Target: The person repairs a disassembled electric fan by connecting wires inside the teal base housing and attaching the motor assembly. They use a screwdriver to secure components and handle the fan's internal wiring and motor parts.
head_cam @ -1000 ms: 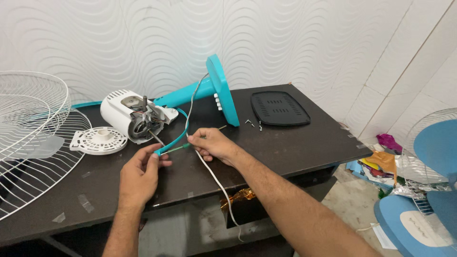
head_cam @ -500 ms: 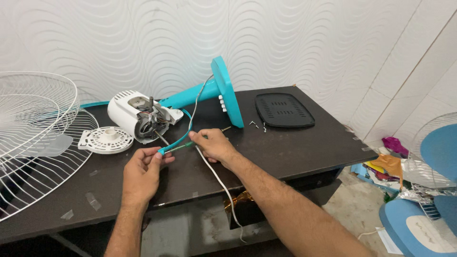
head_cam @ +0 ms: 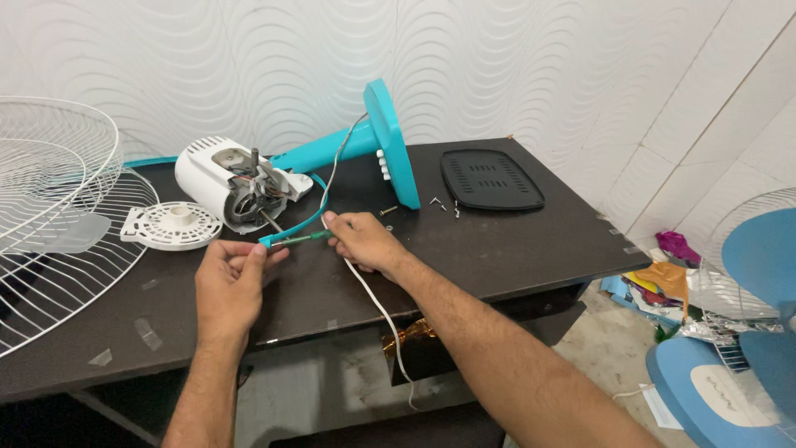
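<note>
Pinched between both hands above the dark table (head_cam: 514, 241): a slim green wire bundle (head_cam: 300, 239), long axis running left to right. Left hand (head_cam: 232, 278) closed on the teal sleeve end (head_cam: 267, 243); right hand (head_cam: 365, 242) closed on the other end (white cord (head_cam: 373, 299) trailing beneath). Led back toward the white fan motor (head_cam: 228, 182), nearer the left hand.
</note>
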